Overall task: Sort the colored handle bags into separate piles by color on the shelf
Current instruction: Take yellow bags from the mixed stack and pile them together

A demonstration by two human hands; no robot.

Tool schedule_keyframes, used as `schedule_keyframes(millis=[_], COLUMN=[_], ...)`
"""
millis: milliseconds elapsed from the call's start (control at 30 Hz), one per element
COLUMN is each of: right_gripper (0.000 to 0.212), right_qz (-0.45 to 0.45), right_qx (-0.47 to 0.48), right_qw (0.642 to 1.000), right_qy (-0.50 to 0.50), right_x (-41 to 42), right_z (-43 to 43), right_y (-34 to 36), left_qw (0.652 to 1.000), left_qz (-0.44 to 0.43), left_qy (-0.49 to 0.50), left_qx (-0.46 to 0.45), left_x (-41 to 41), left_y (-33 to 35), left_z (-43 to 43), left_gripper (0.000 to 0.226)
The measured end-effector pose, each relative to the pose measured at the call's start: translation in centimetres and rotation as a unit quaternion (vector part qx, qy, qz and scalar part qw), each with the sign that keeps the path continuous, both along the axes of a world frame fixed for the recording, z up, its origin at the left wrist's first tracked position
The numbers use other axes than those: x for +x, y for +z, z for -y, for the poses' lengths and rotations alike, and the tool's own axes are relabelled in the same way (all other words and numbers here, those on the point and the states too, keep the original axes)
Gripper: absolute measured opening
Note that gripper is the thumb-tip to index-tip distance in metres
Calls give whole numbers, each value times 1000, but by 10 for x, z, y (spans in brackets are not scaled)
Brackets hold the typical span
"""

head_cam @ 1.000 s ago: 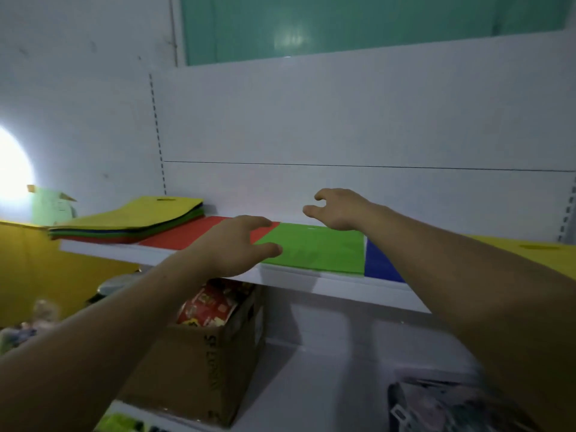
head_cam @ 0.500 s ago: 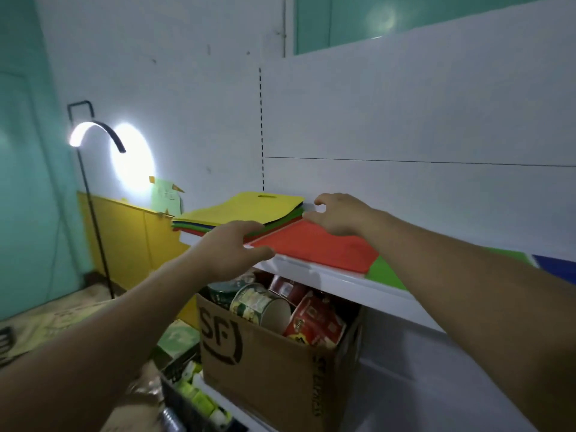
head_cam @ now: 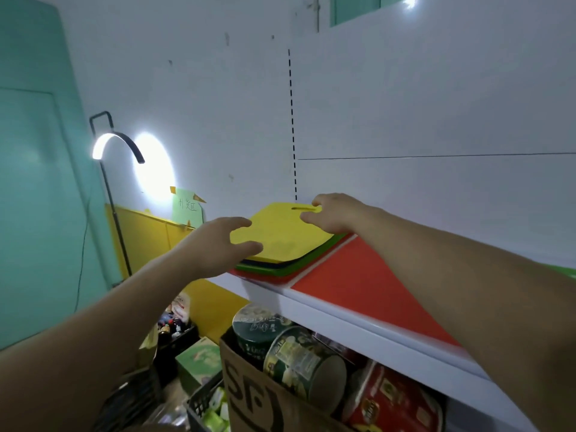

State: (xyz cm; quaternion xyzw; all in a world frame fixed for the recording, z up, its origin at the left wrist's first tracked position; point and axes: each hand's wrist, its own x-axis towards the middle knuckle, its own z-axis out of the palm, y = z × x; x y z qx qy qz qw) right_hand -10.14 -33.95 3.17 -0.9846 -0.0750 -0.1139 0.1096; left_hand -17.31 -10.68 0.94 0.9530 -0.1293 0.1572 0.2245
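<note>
A mixed stack of flat handle bags lies at the left end of the white shelf (head_cam: 343, 310). A yellow bag (head_cam: 280, 235) with a slot handle is on top, with dark, green (head_cam: 280, 269) and red layers under it. My left hand (head_cam: 218, 244) is at the stack's front left corner, fingers spread, thumb against the yellow bag's edge. My right hand (head_cam: 336, 213) hovers at the yellow bag's far right edge near the handle slot, fingers loosely curved and holding nothing. A single red bag (head_cam: 358, 275) lies flat on the shelf to the right, partly under my right forearm.
Below the shelf stands a cardboard box (head_cam: 249, 394) with noodle cups and cans. A black crate (head_cam: 205, 406) and small goods sit on the floor. A curved floor lamp (head_cam: 115, 141) glows at left, beside a yellow cabinet (head_cam: 149, 235). A green bag edge (head_cam: 565, 271) shows far right.
The view swung left along the shelf. Both hands moved left from the green and red bags to the mixed stack and now reach the yellow top bag.
</note>
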Motion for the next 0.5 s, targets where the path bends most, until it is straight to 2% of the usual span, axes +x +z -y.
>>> schedule_keyframes(millis=[333, 500], right_gripper=[71, 74], right_qz=[-35, -55], right_qx=[-36, -36], right_qw=[995, 983], right_qy=[-89, -173], right_x=[48, 57], right_z=[-18, -34], right_y=[-11, -21], left_qw=[998, 991], left_qz=[-15, -48], left_qy=[-62, -125], left_qx=[-9, 27], left_x=[99, 151], left_y=[-4, -5], left_z=[-34, -59], left_gripper=[58, 58])
